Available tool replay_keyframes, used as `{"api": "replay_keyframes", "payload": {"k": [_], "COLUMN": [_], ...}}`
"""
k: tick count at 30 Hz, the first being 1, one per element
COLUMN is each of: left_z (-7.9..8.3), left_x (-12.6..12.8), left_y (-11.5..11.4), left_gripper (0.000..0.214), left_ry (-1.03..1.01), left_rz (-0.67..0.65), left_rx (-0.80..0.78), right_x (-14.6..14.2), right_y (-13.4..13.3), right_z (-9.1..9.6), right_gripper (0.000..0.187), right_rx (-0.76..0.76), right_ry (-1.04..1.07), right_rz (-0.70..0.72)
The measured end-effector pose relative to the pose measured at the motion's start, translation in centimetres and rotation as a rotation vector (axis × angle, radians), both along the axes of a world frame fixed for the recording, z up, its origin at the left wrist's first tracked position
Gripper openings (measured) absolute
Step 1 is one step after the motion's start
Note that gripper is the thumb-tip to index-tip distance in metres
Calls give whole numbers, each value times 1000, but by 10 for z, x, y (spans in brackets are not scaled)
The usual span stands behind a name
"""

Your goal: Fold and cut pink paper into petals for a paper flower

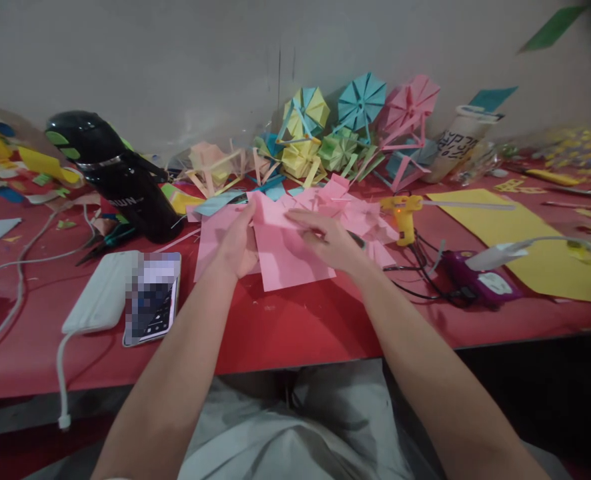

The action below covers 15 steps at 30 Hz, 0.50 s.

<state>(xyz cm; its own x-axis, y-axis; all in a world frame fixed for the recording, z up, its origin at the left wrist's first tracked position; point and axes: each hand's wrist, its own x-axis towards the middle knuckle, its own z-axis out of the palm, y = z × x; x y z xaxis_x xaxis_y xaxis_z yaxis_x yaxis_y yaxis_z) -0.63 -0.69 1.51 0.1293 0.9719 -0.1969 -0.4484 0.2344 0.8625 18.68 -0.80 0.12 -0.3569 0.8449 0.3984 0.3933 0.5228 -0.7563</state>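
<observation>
Under the fingers of both hands lies a pink paper sheet (293,263), its left edge running away from the wearer with a slight lean to the left and its near edge slanting, left corner nearest. Which way its long axis runs I cannot tell, since the far part is covered. The left hand (240,243) has thumb and fingers nearly together, pinching the left edge. The right hand (328,237) stretches its index finger leftward over the paper, the other fingers partly curled; whether they grip is unclear.

Just beneath the left fingers is a second pink sheet (210,250). Beyond the right fingertips, loose pink pieces (345,203) crowd the far side. Right of the right fingers stands a yellow hot glue gun (403,213), then a purple power block (480,280) and a yellow sheet (505,230). Left of the left fingers lie a smartphone (163,293), a white power bank (103,290) and a black bottle (128,190).

Farther ahead of the fingers, paper umbrellas in blue (362,100), pink (410,107) and yellow lean near the wall.

The bottle's white lettering shows "AWN"; black characters on the cup (455,147), ahead to the right, are unreadable.
</observation>
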Motion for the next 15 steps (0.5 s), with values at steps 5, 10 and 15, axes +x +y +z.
{"api": "replay_keyframes", "payload": {"k": [5,10,15], "left_z": [-7,-13,-15], "left_x": [-5,-12,-17], "left_y": [3,9,16], "left_gripper": [20,18,20], "left_ry": [44,90,78], "left_rz": [-13,83,75], "left_rx": [28,-6,-62], "right_x": [-7,-6,-10], "right_y": [-9,-14,-16], "right_z": [2,7,5], "right_gripper": [64,113,93], "right_rx": [24,23,14], "right_ry": [-206,-350,-445], "right_rz": [204,255,225]}}
